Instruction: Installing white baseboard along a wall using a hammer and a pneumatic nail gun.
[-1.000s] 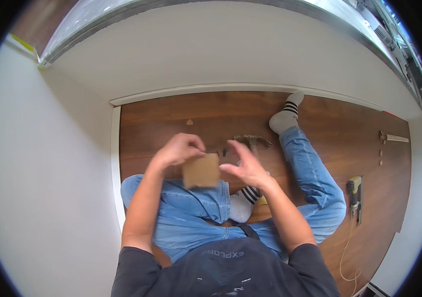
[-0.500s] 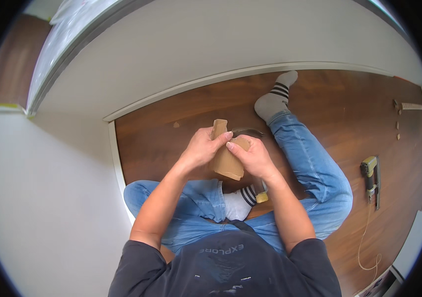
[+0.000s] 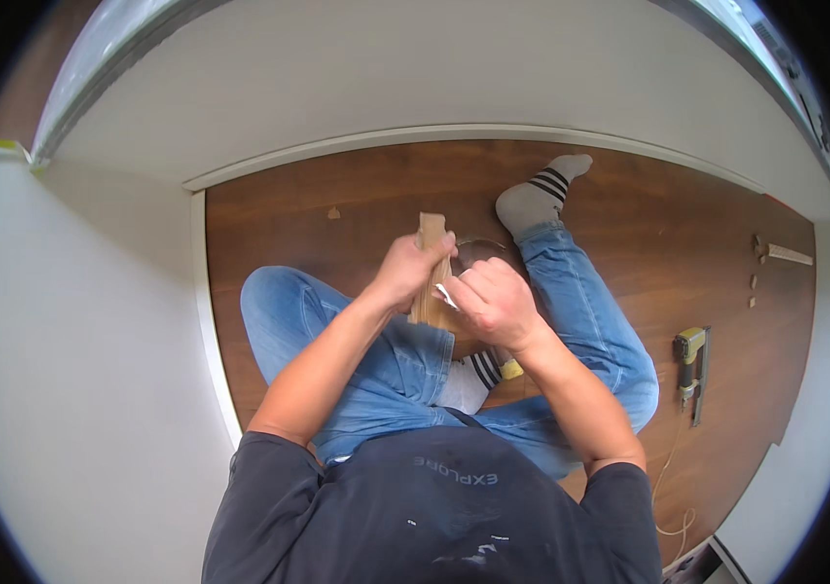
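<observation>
My left hand [image 3: 409, 272] is closed around a narrow tan cardboard-like pack [image 3: 432, 227], which stands up past the thumb and shows fine lines along its lower side. My right hand [image 3: 496, 302] is curled closed beside it, with a small white scrap [image 3: 447, 296] pinched at the fingertips. Partly hidden behind the right hand, a dark curved object [image 3: 480, 249] lies on the floor. Below that hand a yellow end piece [image 3: 512, 370] shows beside my sock; whether the two belong together I cannot tell.
I sit on a brown wood floor [image 3: 386, 180] with legs bent. At right lies a yellow-and-black nail gun [image 3: 690, 365] with a thin hose [image 3: 666, 477]. A pale strip [image 3: 788, 254] and small scraps lie farther right. White walls [image 3: 493, 73] with baseboard stand ahead and left.
My right hand has pulled back from the pack into a closed grip, now with a white scrap. The pack has turned narrower to view. My left knee has risen.
</observation>
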`<state>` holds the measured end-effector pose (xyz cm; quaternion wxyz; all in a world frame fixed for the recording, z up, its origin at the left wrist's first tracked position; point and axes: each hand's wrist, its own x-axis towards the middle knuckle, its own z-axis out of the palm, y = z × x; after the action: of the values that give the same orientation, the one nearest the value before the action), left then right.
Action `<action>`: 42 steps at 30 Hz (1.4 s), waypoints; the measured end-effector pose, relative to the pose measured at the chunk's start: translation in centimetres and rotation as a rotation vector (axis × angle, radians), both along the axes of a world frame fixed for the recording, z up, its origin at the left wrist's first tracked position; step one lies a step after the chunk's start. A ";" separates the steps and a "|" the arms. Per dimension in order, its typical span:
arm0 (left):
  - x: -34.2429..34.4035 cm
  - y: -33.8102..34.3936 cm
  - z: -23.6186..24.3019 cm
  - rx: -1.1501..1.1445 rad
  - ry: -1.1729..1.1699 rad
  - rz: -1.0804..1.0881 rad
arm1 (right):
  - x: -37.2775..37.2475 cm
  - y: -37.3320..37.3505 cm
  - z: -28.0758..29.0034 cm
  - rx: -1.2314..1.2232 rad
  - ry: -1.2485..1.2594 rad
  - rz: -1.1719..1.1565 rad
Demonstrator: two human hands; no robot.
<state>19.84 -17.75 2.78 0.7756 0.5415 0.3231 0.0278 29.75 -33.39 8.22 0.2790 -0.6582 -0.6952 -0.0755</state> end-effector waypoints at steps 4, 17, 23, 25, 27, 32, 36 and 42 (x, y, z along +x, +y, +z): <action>-1.3 4.4 1.6 0.154 -0.026 0.038 | -2.4 2.6 -0.7 -0.134 0.928 -0.389; -7.0 12.3 -1.6 0.639 0.128 0.412 | -9.7 7.8 2.7 0.399 0.203 0.258; -9.1 9.9 -0.8 1.513 0.402 0.370 | -8.0 7.9 4.4 0.270 1.273 -0.275; -7.8 8.4 4.1 1.152 -0.012 0.316 | -5.8 6.2 2.1 0.100 1.377 -0.357; -7.3 6.2 6.6 0.768 -0.365 0.248 | -5.7 5.1 0.0 0.118 1.488 -0.447; -6.2 3.7 3.9 0.731 -0.128 -0.228 | -6.5 3.1 -0.3 -0.073 1.166 -0.543; -5.7 2.9 2.9 0.978 -0.257 -0.243 | -5.6 2.4 3.9 -0.229 0.495 -0.481; -5.7 3.2 3.4 0.803 -0.335 -0.181 | -4.1 3.8 4.6 -0.807 0.627 -0.337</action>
<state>14.19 -14.50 6.15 0.5448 0.8140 0.1078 0.1701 25.61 -29.55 12.80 0.1820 -0.8065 -0.4370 0.3543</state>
